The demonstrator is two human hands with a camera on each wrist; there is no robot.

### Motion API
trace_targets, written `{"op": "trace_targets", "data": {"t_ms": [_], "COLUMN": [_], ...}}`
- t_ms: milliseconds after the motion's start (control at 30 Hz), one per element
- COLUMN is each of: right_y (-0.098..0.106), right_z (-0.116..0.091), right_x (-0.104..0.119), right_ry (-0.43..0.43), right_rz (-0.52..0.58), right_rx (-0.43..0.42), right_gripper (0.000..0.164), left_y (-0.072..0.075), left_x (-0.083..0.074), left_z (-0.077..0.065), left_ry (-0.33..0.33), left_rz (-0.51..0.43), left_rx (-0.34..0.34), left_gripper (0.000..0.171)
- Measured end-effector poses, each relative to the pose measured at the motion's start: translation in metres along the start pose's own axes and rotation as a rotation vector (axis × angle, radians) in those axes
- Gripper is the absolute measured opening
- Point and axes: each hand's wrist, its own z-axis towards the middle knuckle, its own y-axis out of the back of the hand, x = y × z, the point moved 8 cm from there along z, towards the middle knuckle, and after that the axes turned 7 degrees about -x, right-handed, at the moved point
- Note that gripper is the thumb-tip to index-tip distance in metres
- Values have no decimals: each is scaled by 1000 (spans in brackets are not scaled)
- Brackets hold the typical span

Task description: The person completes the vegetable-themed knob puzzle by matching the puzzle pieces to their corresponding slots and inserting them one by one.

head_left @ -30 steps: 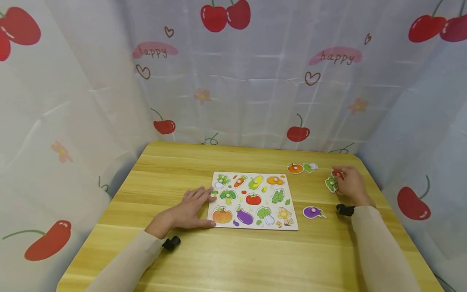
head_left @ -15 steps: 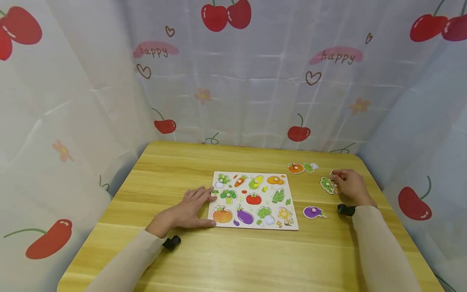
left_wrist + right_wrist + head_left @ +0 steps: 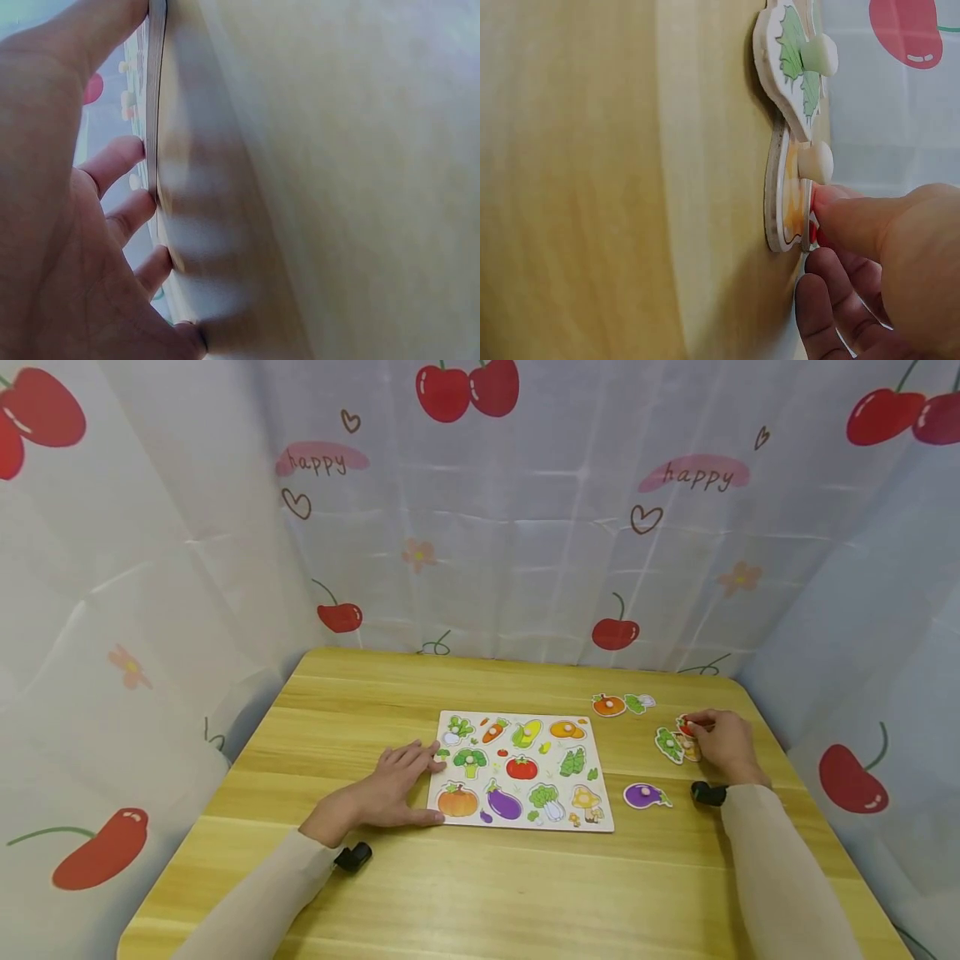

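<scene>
My left hand (image 3: 393,789) rests with spread fingers on the left edge of a wooden vegetable puzzle board (image 3: 517,827); in the left wrist view its fingertips touch the board's edge (image 3: 155,97). At the right of the table, my right hand (image 3: 723,743) pinches a red tomato puzzle piece (image 3: 683,725), mostly covered by thumb and fingers in the right wrist view. Beside it lie a green leafy vegetable piece (image 3: 670,746) and a mushroom piece (image 3: 690,748), the leafy one partly overlapping the mushroom. Both have knobs.
An eggplant piece (image 3: 643,796) lies just right of the board. Farther back sit a pumpkin piece (image 3: 608,706) and a cabbage piece (image 3: 637,703), side by side. A cherry-print curtain (image 3: 510,568) surrounds the wooden table (image 3: 480,893).
The green leafy piece has shifted left and slightly nearer, and more of the mushroom piece now shows. My right hand has moved slightly with the tomato piece. The left hand has stayed put.
</scene>
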Motion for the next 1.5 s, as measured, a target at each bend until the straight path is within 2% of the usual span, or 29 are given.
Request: {"op": "trace_targets", "data": {"t_ms": [267, 500, 600, 933, 1100, 1500], "right_y": [3, 6, 7, 11, 9, 6], "right_z": [-2, -3, -6, -21, -25, -38], "right_x": [-4, -4, -1, 20, 26, 59], "right_ry": [-37, -31, -23, 55, 69, 151], "right_rz": [41, 58, 68, 121, 128, 94], "right_rx": [-54, -117, -113, -152, -140, -145], "right_gripper": [27, 30, 30, 26, 27, 24], "left_y": [0, 1, 1, 0, 0, 1], "left_x": [0, -1, -2, -1, 0, 1], "left_z": [1, 1, 1, 1, 2, 2], "left_ry": [-3, -6, -4, -5, -9, -7], "left_rz": [2, 2, 3, 5, 13, 7], "left_rx": [1, 3, 1, 0, -4, -12], "left_gripper": [107, 101, 100, 102, 105, 110]}}
